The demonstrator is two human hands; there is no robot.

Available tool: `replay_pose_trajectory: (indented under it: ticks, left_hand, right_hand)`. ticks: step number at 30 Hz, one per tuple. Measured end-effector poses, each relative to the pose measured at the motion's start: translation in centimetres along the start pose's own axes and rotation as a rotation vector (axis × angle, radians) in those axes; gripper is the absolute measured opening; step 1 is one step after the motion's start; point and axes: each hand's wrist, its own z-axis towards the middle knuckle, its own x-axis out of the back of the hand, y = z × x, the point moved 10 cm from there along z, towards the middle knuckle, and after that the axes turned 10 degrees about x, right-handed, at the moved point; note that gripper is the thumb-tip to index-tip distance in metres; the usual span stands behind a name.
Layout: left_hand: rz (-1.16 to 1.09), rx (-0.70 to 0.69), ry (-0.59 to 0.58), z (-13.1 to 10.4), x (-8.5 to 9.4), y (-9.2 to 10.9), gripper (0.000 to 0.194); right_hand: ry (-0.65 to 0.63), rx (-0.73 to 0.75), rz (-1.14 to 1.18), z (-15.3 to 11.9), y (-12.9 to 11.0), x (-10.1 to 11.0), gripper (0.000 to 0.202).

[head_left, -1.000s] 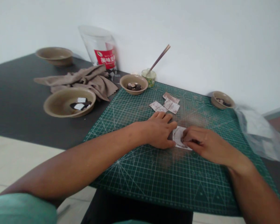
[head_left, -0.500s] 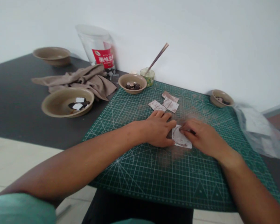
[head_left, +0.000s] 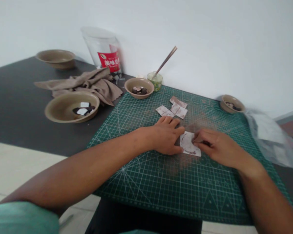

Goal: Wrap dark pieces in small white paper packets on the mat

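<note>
My left hand (head_left: 168, 136) lies flat on the green cutting mat with its fingers spread. Its thumb and index finger touch the left edge of a small whitish square sheet (head_left: 188, 145) marked with a dark, curved smear. Over the sheet's right side, my right hand (head_left: 216, 146) is closed in a pinch, its fingertips near the surface. Whatever it pinches is small and mostly hidden by the fingers. Beyond my left hand lie several similar smudged sheets (head_left: 179, 110), partly overlapping.
Brown dust marks the green cutting mat (head_left: 146, 182). Bowls with dark pieces stand at left (head_left: 53, 112), back (head_left: 129, 87) and right (head_left: 224, 105). A crumpled cloth (head_left: 88, 81), clear plastic jar (head_left: 92, 45), green-patterned cup with sticks (head_left: 156, 84) and plastic bag (head_left: 271, 139) surround the mat.
My right hand has slid a little to the right across the sheet, uncovering more of its middle. My left hand has stayed in place.
</note>
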Motion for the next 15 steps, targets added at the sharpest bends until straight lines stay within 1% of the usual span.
replay_pose_trajectory:
  ticks: [1,3,4,7,9,11,12,15]
  left_hand:
    - [0.000,-0.007,0.002,0.0,0.0,0.1,0.060]
    - [-0.002,-0.016,0.013,0.0,0.1,0.1,0.059]
    - [-0.002,-0.014,0.018,0.0,0.1,0.1,0.059]
    - [0.000,-0.002,0.024,0.0,0.0,-0.1,0.059]
    - [0.000,0.003,0.017,0.1,0.0,-0.1,0.060]
    - [-0.005,-0.002,0.007,0.0,0.0,0.0,0.061]
    - [-0.006,-0.007,0.003,0.0,0.0,0.1,0.062]
    - [-0.003,-0.010,0.001,0.0,0.0,0.1,0.061]
  right_hand:
    - [-0.028,0.033,0.028,0.1,-0.7,-0.5,0.012]
    - [-0.037,0.074,0.042,0.4,-1.6,-0.9,0.012]
    - [-0.022,0.064,0.018,0.5,-1.6,-0.8,0.011]
    - [0.017,-0.046,-0.113,0.1,0.1,0.2,0.009]
    - [-0.023,-0.073,-0.135,-0.4,0.5,0.4,0.011]
    - [-0.077,-0.050,-0.094,-0.7,0.0,-0.1,0.013]
    - [-0.079,-0.037,-0.073,-0.7,-0.3,-0.3,0.014]
    - [0.001,-0.028,-0.064,0.0,-0.8,-0.3,0.012]
